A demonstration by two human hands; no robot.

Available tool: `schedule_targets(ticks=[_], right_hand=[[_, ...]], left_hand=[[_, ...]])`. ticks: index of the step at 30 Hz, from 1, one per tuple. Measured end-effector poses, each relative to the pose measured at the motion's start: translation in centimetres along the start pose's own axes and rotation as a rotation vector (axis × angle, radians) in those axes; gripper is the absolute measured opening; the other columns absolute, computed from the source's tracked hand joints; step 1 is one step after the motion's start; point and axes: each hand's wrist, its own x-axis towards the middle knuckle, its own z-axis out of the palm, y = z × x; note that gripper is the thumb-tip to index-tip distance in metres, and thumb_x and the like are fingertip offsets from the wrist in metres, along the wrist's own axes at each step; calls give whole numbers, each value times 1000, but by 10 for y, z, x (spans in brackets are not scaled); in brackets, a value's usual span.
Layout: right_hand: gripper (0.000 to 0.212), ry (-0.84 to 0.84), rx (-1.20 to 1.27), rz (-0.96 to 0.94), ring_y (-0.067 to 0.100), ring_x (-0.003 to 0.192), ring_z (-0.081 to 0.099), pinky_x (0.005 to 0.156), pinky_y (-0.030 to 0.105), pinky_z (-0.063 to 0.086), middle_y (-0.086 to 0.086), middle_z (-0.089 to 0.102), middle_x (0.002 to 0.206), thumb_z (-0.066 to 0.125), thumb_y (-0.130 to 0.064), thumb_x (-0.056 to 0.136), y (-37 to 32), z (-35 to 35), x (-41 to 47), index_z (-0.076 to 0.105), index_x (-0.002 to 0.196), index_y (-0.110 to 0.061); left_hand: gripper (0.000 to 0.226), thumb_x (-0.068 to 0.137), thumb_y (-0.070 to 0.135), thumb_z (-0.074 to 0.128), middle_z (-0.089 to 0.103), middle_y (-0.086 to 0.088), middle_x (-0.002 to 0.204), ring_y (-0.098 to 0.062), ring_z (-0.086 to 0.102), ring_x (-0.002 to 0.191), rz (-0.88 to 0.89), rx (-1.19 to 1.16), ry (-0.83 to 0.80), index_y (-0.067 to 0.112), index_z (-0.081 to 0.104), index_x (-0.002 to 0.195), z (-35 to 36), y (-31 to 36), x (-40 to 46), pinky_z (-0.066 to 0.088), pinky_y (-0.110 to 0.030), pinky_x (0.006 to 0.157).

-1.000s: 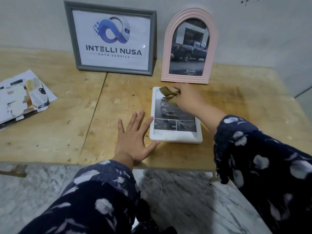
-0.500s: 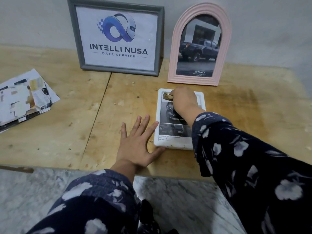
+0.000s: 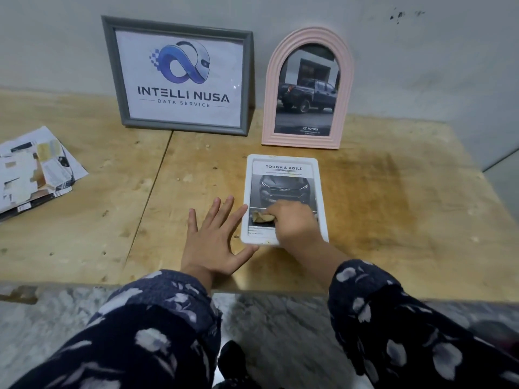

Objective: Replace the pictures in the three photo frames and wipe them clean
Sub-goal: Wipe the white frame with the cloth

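Note:
A white photo frame lies flat on the wooden table, holding a car advert headed "TOUGH & AGILE". My right hand presses a small tan cloth onto the lower part of its glass. My left hand lies flat on the table with fingers spread, thumb and forefinger touching the frame's left edge. A grey frame with a logo print and a pink arched frame with a truck picture stand against the wall behind.
A loose pile of cut magazine pages lies at the table's left. The wooden table has a dark stain right of the white frame. Its front edge runs just below my wrists, with marbled floor beneath.
My right hand has drawn the cloth from the top of the white frame down to its lower part, uncovering the headline and the car's front. My left hand has stayed flat beside the frame.

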Motion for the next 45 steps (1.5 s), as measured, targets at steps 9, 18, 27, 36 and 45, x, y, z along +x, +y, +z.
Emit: schedule_targets(ticks=[9,18,27,36,45], right_hand=[[22,-106,493,281,17,72,61,69,24,46,-6,68,72,57,-8,87,27,-60,27,70,75,-21],[30,96,-32,220,34,100,61,74,29,43,15,66,108,48,-4,89,51,-41,90,70,108,-12],[39,131,147,235,30,97,59,75,30,45,9,68,100,42,3,80,52,-24,64,72,96,-17],[40,35,141,227,27,101,60,77,27,44,4,68,107,44,3,82,38,-10,10,69,105,-18],[29,-146,168,186,23,85,59,59,26,41,6,70,93,47,1,82,37,-20,-17,71,91,-13]], left_hand=[[84,75,82,17,-13,10,159,-16,-3,148,18,45,23,47,-4,149,4,1,0,0,-61,112],[82,73,85,17,-3,13,159,-12,-5,147,3,9,14,52,2,146,4,1,2,-2,-59,114],[82,73,84,18,0,15,159,-12,-4,148,-7,30,9,52,3,147,4,1,3,-1,-59,114],[83,73,84,21,2,15,159,-11,-4,147,-6,19,14,51,7,148,3,1,1,-2,-59,114],[84,72,84,21,5,13,160,-12,-2,148,-8,10,19,51,8,148,3,2,1,-2,-58,114]])
